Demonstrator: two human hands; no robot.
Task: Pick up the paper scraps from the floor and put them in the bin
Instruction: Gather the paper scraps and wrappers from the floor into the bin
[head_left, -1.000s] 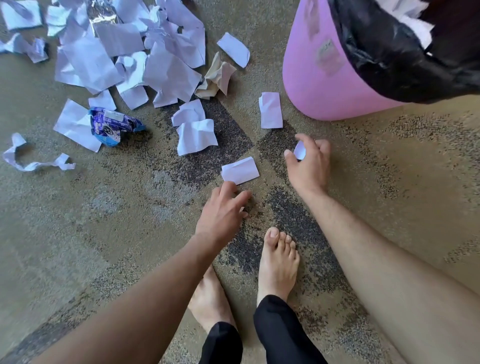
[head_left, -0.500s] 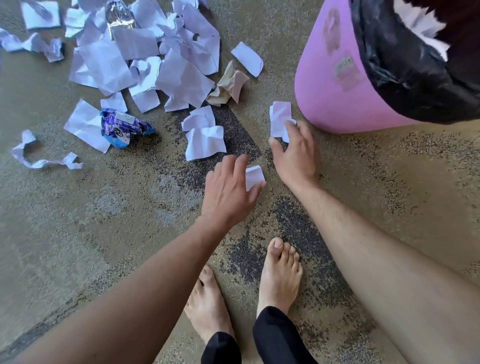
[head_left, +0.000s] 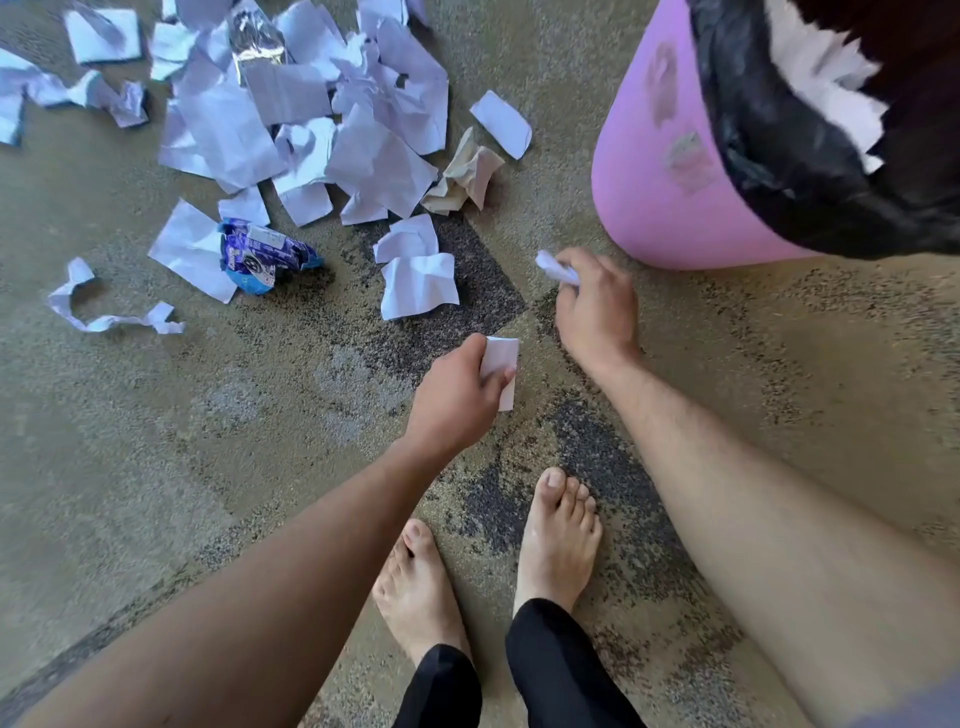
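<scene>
Left hand (head_left: 457, 395) is pinching a flat white paper scrap (head_left: 501, 358); right hand (head_left: 597, 301) is clutching a crumpled scrap (head_left: 556, 270), probably gathering both for one trip to the pink plastic bin (head_left: 670, 171).

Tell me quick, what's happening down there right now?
Left hand grips white scrap. Right hand grips crumpled scrap. Pink bin close by right, path clear. Paper pile remains.

Counts of things on a patterned carpet floor.
One pink bin (head_left: 670, 156), one blue snack wrapper (head_left: 262, 254), two hands, two bare feet, and too many white paper scraps (head_left: 418, 283) to count.
</scene>
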